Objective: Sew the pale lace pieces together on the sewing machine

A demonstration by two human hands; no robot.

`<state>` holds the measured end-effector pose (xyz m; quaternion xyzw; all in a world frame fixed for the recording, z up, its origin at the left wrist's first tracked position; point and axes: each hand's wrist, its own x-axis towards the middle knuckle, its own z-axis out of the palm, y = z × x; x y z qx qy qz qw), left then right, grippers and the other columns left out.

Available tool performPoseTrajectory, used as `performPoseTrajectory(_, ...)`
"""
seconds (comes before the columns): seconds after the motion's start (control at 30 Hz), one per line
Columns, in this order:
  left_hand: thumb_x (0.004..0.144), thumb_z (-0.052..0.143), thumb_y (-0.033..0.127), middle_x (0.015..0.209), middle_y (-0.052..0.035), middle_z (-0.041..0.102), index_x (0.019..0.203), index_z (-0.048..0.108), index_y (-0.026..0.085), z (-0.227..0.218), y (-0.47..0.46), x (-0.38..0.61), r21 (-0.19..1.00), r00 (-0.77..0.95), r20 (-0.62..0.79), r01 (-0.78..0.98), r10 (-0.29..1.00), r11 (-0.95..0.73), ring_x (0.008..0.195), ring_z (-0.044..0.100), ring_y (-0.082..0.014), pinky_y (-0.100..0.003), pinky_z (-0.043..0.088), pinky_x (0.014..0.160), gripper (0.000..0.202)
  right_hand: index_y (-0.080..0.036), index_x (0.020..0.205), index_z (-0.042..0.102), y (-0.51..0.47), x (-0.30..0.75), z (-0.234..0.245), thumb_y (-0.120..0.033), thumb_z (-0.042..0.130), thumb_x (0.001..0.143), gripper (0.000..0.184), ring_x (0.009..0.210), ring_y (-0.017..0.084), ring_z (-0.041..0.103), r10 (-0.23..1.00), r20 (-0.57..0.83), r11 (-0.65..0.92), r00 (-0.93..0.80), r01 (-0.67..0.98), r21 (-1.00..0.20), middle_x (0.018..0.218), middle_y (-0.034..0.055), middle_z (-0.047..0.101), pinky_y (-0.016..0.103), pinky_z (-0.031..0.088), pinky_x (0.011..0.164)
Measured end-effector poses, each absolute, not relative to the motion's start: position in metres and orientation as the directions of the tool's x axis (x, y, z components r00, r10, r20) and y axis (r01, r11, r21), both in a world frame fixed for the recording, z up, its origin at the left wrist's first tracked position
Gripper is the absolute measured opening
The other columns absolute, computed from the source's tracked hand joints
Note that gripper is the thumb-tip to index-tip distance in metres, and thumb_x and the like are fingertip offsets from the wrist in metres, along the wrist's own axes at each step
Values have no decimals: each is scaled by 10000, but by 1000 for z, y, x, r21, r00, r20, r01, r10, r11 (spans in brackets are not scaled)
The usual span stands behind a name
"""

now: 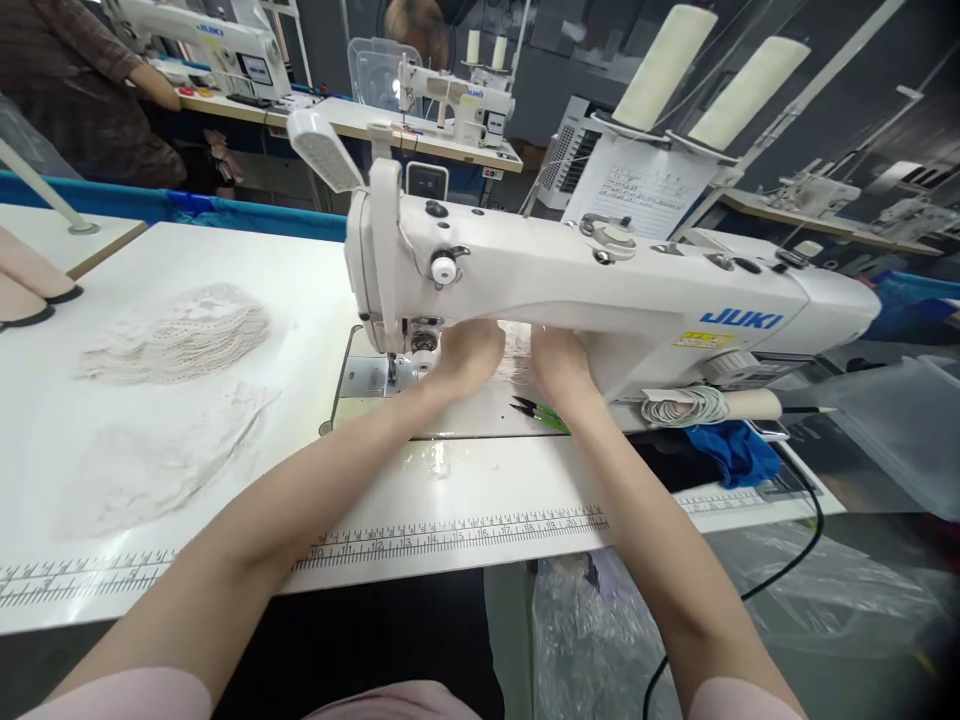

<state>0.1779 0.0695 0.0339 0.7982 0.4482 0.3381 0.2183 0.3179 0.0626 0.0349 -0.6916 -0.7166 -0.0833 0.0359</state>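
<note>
Both of my hands reach under the arm of a white sewing machine point(510, 265). Between them shows a strip of pale lace fabric point(516, 352). My left hand point(472, 355) is right of the needle and presser foot point(391, 372), its fingers hidden behind the wrist and the machine arm. At the right end of the lace is my right hand point(559, 358), its fingers likewise out of sight. Just in front of it lies a pair of green-handled thread snips point(541, 413). Whether either hand grips the lace cannot be made out.
Left on the table are a lace stack point(191, 335) and a flat lace piece point(172, 460). A printed ruler point(450, 533) runs along the front edge. To the right are a cord bundle point(684, 407), blue cloth point(735, 453) and a clear bin point(892, 430). Another person point(82, 90) stands behind.
</note>
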Motion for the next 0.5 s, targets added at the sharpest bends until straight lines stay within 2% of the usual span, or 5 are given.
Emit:
performPoseTrajectory(0.07,963,497,211,1322,-130,576,1241,572,129,25,38,160,583,433,363,585,825,-564,1259,521,-278,-508,427,1071,300,-19,1274,552,41,323,30,-14,320,892,447,1298,339,479,978,177,93,-109,991,95,1350,251,552,436,445,1001)
performPoseTrajectory(0.13,948,452,144,1412,-118,538,1301,543,132,15,-1,133,424,588,388,570,710,-704,1399,391,-285,-517,312,1172,365,12,1364,467,23,331,25,5,307,876,513,1389,333,380,970,183,142,-159,984,104,1455,244,457,446,392,1085)
performPoseTrajectory(0.23,960,446,170,1431,-100,536,1302,550,135,4,-53,81,183,702,399,569,590,-802,1383,427,-274,-488,352,1158,359,-59,1351,507,14,339,21,-64,335,902,481,1350,309,441,917,283,278,-281,959,53,1413,191,523,455,432,1069)
performPoseTrajectory(0.37,940,513,194,1357,-67,609,1291,572,204,9,-81,9,114,647,421,658,636,-744,1310,521,-248,-445,402,1126,356,-159,1315,544,40,325,28,-343,378,983,414,1189,318,570,884,364,323,-295,946,-18,1293,174,603,449,501,918)
performPoseTrajectory(0.5,922,567,268,1295,-48,652,1241,599,241,21,-83,-53,66,487,409,828,772,-558,1248,574,-244,-416,454,1056,322,-162,1170,627,75,297,28,-564,500,908,496,987,323,628,860,247,427,-446,895,129,993,178,682,406,469,798)
